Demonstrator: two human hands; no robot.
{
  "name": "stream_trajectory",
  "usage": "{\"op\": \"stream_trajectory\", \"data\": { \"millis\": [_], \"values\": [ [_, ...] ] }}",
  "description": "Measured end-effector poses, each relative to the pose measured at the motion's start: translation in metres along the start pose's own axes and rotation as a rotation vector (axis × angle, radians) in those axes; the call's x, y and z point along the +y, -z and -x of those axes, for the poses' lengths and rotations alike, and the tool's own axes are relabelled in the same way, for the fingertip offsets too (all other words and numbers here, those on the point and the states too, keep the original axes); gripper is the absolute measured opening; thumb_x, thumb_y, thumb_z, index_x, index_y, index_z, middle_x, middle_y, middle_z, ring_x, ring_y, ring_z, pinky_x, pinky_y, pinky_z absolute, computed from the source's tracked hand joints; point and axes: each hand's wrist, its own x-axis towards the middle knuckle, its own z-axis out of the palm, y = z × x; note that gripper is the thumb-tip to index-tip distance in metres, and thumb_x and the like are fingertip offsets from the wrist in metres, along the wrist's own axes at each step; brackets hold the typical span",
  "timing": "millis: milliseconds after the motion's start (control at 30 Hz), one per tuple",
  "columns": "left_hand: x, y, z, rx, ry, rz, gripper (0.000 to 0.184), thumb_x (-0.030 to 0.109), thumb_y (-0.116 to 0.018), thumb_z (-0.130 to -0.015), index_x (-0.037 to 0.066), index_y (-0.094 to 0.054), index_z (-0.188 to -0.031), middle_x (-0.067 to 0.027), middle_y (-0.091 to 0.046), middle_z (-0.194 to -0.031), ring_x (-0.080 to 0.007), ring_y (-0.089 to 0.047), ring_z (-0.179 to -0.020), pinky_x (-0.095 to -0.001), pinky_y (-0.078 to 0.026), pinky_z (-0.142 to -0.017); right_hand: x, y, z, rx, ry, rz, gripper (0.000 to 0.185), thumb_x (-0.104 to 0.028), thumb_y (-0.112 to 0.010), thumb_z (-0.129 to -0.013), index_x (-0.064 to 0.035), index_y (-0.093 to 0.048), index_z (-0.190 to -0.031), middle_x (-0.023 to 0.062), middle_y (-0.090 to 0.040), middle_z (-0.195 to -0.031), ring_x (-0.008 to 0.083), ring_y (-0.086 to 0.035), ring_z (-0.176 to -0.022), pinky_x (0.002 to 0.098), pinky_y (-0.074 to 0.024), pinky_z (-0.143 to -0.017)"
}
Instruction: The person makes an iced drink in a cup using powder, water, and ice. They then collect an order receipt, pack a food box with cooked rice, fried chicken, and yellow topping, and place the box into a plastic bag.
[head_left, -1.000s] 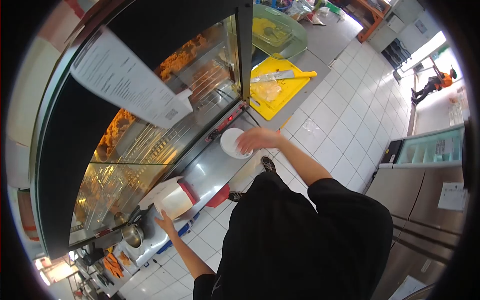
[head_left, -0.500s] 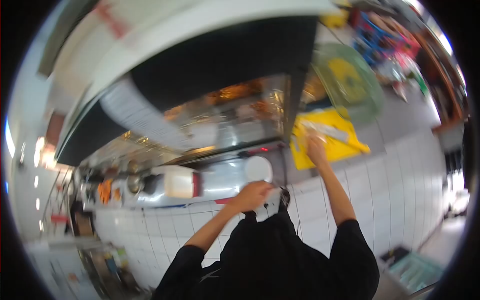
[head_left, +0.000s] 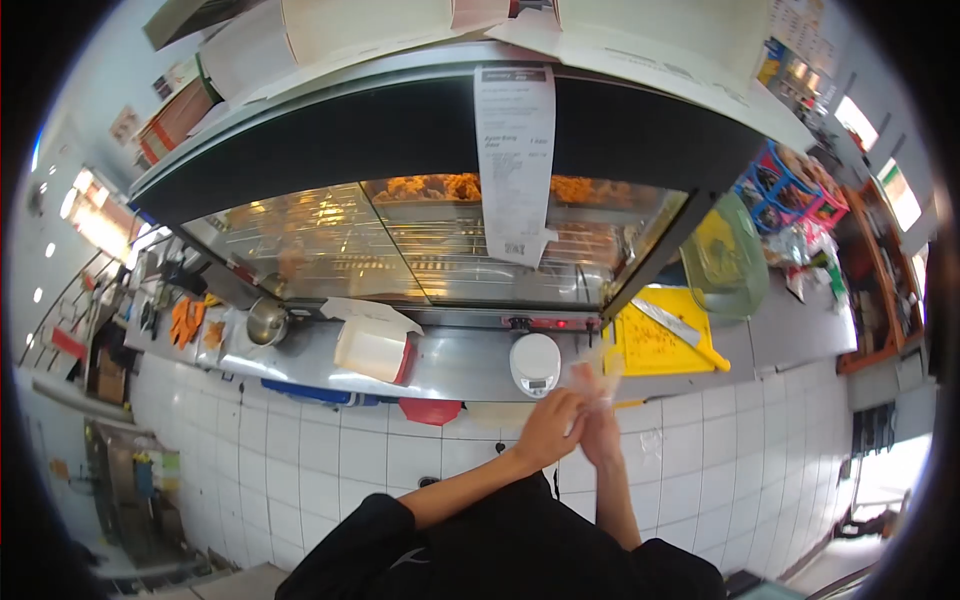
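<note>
While left hand (head_left: 552, 428), right hand (head_left: 601, 436) pinch clear plastic (head_left: 602, 374) | counter edge (head_left: 480, 396) lies near | scale (head_left: 535, 362), box (head_left: 370, 350) apart

Scale (head_left: 536, 362) between box (head_left: 371, 347) and cutting board (head_left: 664, 335)

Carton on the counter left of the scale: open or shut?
Open. The carton's flap stands back toward the glass-fronted cabinet, leaving the pale inside in view.

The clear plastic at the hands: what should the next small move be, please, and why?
Perhaps ease the clear plastic down the right hand with the left hand: though blurred, it seems to cover only the right hand's tip, and the left hand meets it.
</note>
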Motion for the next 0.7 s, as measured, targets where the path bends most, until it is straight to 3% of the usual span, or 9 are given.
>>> {"op": "stream_trajectory", "data": {
  "millis": [100, 200, 333, 433, 533, 567, 700],
  "values": [
    [0.003, 0.068, 0.047, 0.058, 0.009, -0.078, 0.026, 0.006, -0.070, -0.080, 0.005, -0.063, -0.105, -0.0132, -0.063, -0.098, -0.0357, -0.060, -0.094, -0.0433, -0.047, -0.081, 0.029, -0.085, 0.022, -0.101, -0.019, -0.290, 0.065, -0.038, -0.039, -0.107, -0.0067, -0.019, -0.161, 0.0106, -0.025, -0.166, 0.0245, -0.023, -0.153, 0.0388, -0.0173, -0.124],
    [0.006, 0.136, 0.094, 0.154, 0.049, -0.122, 0.026, 0.003, -0.072, -0.077, 0.003, -0.065, -0.102, -0.0140, -0.065, -0.097, -0.0353, -0.061, -0.091, -0.0421, -0.048, -0.081, 0.070, -0.159, 0.029, -0.201, 0.010, -0.254, 0.069, -0.047, -0.032, -0.108, -0.0079, -0.015, -0.162, 0.0095, -0.018, -0.168, 0.0232, -0.018, -0.155, 0.0379, -0.0132, -0.125],
    [0.007, 0.233, 0.132, 0.298, 0.073, -0.239, 0.022, 0.004, -0.073, -0.079, 0.003, -0.066, -0.100, -0.0132, -0.066, -0.095, -0.0344, -0.061, -0.088, -0.0423, -0.046, -0.077, 0.099, -0.261, 0.030, -0.425, -0.083, -0.291, 0.078, -0.061, -0.014, -0.105, -0.0085, -0.008, -0.163, 0.0074, -0.010, -0.170, 0.0210, -0.007, -0.157, 0.0373, -0.0052, -0.126],
    [0.009, 0.287, 0.159, 0.444, 0.233, -0.163, 0.022, -0.001, -0.074, -0.078, 0.003, -0.066, -0.099, -0.0125, -0.066, -0.096, -0.0319, -0.060, -0.083, -0.0393, -0.046, -0.074, 0.099, -0.326, 0.039, -0.557, -0.161, -0.306, 0.078, -0.060, -0.020, -0.106, -0.0072, -0.010, -0.162, 0.0089, -0.012, -0.169, 0.0253, -0.012, -0.156, 0.0414, -0.0112, -0.125],
    [-0.015, 0.336, 0.171, 0.545, 0.058, -0.319, 0.023, -0.004, -0.073, -0.078, 0.002, -0.066, -0.099, -0.0112, -0.067, -0.096, -0.0297, -0.059, -0.081, -0.0381, -0.046, -0.072, 0.104, -0.396, 0.034, -0.621, -0.073, -0.173, 0.079, -0.060, -0.025, -0.105, -0.0070, -0.012, -0.162, 0.0117, -0.015, -0.169, 0.0313, -0.017, -0.154, 0.0458, -0.0137, -0.125],
    [-0.018, 0.348, 0.173, 0.559, 0.084, -0.325, 0.020, -0.005, -0.070, -0.079, 0.002, -0.065, -0.097, -0.0103, -0.066, -0.095, -0.0300, -0.059, -0.081, -0.0392, -0.045, -0.072, 0.108, -0.414, 0.029, -0.599, -0.063, -0.129, 0.079, -0.061, -0.028, -0.105, -0.0076, -0.014, -0.162, 0.0128, -0.016, -0.168, 0.0351, -0.021, -0.152, 0.0499, -0.0174, -0.123],
    [-0.045, 0.398, 0.180, 0.540, 0.129, -0.312, 0.017, -0.005, -0.067, -0.079, 0.002, -0.063, -0.094, -0.0099, -0.065, -0.092, -0.0314, -0.058, -0.082, -0.0407, -0.043, -0.075, 0.152, -0.468, -0.003, -0.429, -0.011, -0.215, 0.077, -0.062, -0.029, -0.104, -0.0114, -0.018, -0.161, 0.0116, -0.021, -0.166, 0.0327, -0.026, -0.150, 0.0492, -0.0251, -0.120]
  ]
}}
